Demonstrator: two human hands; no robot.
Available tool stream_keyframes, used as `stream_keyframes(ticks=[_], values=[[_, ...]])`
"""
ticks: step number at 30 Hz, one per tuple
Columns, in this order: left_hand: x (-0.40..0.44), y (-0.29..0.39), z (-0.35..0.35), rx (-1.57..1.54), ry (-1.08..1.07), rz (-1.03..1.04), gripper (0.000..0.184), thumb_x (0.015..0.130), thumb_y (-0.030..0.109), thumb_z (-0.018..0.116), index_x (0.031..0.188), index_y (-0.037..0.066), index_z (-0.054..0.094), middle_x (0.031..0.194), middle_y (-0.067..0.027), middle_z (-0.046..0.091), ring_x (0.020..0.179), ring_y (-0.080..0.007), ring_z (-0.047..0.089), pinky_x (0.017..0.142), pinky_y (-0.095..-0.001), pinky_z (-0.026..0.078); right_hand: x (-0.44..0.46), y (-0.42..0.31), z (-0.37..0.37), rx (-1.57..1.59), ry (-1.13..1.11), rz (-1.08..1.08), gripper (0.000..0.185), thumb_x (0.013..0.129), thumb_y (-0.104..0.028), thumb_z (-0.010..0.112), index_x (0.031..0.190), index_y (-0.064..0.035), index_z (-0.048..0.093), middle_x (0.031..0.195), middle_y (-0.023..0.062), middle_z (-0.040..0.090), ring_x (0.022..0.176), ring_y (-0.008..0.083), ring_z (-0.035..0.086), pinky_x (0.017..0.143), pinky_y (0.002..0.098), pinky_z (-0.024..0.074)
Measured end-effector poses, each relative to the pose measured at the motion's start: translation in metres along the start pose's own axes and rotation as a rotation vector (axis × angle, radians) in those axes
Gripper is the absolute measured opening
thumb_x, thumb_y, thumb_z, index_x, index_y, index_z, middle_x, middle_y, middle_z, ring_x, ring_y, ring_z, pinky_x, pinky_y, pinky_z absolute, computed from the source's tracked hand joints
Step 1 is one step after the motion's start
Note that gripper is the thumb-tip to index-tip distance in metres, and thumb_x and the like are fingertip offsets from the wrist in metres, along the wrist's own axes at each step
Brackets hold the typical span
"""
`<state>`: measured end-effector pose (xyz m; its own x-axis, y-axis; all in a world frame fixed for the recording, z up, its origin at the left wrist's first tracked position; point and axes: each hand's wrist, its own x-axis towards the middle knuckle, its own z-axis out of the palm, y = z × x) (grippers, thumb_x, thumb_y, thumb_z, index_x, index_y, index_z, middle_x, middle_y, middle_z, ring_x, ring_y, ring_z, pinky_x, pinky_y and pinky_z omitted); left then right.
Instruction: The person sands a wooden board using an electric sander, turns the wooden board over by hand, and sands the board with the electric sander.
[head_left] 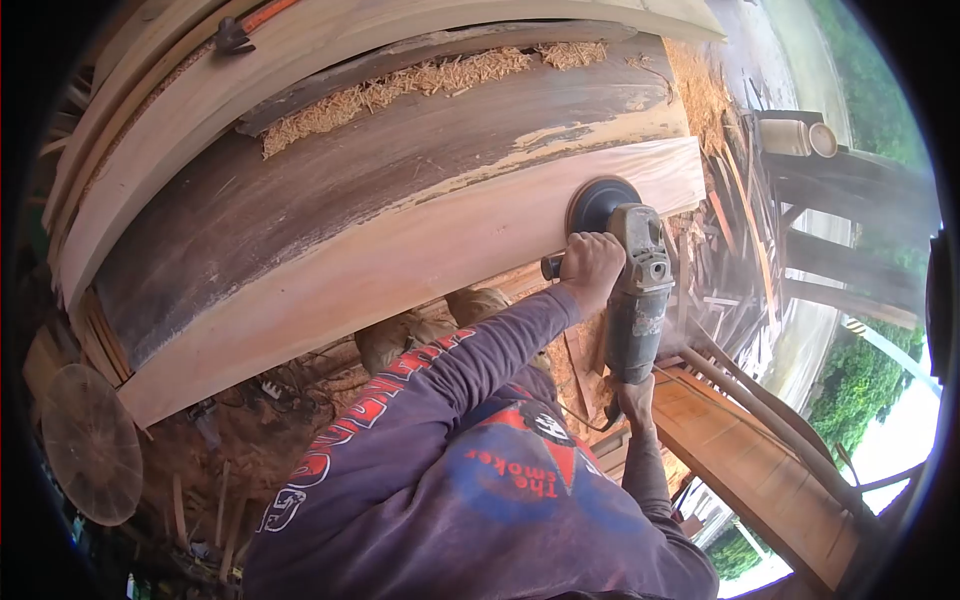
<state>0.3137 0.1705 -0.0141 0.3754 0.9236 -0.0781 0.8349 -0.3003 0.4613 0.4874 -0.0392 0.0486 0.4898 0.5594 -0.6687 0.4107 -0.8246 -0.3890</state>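
Observation:
My left hand (592, 268) is wrapped round the black side handle of a grey angle grinder (637, 320). My right hand (635, 397) grips the rear end of the grinder's body, with the cord hanging just below. The grinder's round dark disc (598, 205) lies against the face of a long pale board (420, 255), close to its right end. Whether the disc is spinning cannot be made out. The board's surface looks smooth, with pinkish grain.
Behind the board is a dark wooden surface (290, 215) with curly shavings (400, 90). A hammer (235, 35) lies on a pale curved plank at top left. Wood scraps (735, 220) litter the right side. A round wooden disc (92, 445) stands at lower left.

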Motion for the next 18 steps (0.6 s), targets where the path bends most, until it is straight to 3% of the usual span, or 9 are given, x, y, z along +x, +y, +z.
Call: stream_keyframes(ticks=[6, 8, 9, 10, 12, 18], values=[[-0.086, -0.083, -0.021, 0.011, 0.009, -0.076, 0.013, 0.083, 0.016, 0.069, 0.091, 0.006, 0.069, 0.086, -0.0112, 0.074, 0.082, -0.0246, 0.074, 0.07, -0.0358, 0.056, -0.06, -0.005, 0.074, -0.142, -0.018, -0.256, 0.03, 0.07, -0.015, 0.081, 0.089, 0.0063, 0.071, 0.078, 0.0054, 0.07, 0.069, 0.0157, 0.064, 0.063, 0.0338, 0.0509], [-0.111, -0.112, -0.033, -0.016, -0.033, -0.077, 0.015, 0.083, 0.015, 0.07, 0.094, 0.005, 0.069, 0.089, -0.0127, 0.075, 0.086, -0.0263, 0.075, 0.073, -0.0377, 0.058, -0.092, -0.023, 0.099, -0.109, -0.011, -0.068, 0.032, 0.074, -0.015, 0.082, 0.092, 0.0083, 0.071, 0.08, 0.0088, 0.072, 0.071, 0.0153, 0.065, 0.066, 0.035, 0.0529], [-0.128, -0.126, -0.061, -0.067, -0.065, -0.075, 0.017, 0.084, 0.016, 0.071, 0.096, 0.005, 0.068, 0.09, -0.0134, 0.075, 0.086, -0.0264, 0.075, 0.075, -0.038, 0.059, -0.094, -0.009, 0.113, -0.152, -0.015, -0.177, 0.032, 0.073, -0.015, 0.083, 0.092, 0.0076, 0.071, 0.078, 0.0081, 0.071, 0.07, 0.0149, 0.065, 0.065, 0.0353, 0.053], [-0.137, -0.139, -0.052, -0.071, -0.058, -0.125, 0.02, 0.083, 0.016, 0.072, 0.098, 0.004, 0.068, 0.092, -0.0141, 0.075, 0.088, -0.0272, 0.075, 0.078, -0.0388, 0.06, -0.105, -0.013, 0.125, -0.175, -0.035, -0.079, 0.038, 0.071, -0.014, 0.084, 0.101, 0.0051, 0.072, 0.087, 0.0104, 0.073, 0.079, 0.0187, 0.068, 0.072, 0.0359, 0.0533], [-0.164, -0.163, -0.059, 0.01, 0.059, -0.075, 0.01, 0.088, 0.015, 0.065, 0.092, 0.006, 0.069, 0.085, -0.0113, 0.075, 0.078, -0.025, 0.075, 0.071, -0.0387, 0.059, -0.12, -0.011, 0.148, -0.102, -0.085, -0.025, 0.038, 0.07, -0.012, 0.084, 0.1, 0.0063, 0.071, 0.09, 0.011, 0.074, 0.081, 0.0192, 0.068, 0.073, 0.0353, 0.054], [-0.22, -0.21, -0.086, 0.006, -0.052, -0.134, 0.014, 0.087, 0.015, 0.065, 0.096, 0.004, 0.068, 0.089, -0.013, 0.075, 0.085, -0.0266, 0.075, 0.076, -0.0388, 0.059, -0.174, -0.024, 0.198, -0.123, -0.051, -0.169, 0.035, 0.072, -0.015, 0.084, 0.097, 0.0063, 0.071, 0.082, 0.0097, 0.072, 0.072, 0.0189, 0.067, 0.067, 0.0371, 0.0531]])
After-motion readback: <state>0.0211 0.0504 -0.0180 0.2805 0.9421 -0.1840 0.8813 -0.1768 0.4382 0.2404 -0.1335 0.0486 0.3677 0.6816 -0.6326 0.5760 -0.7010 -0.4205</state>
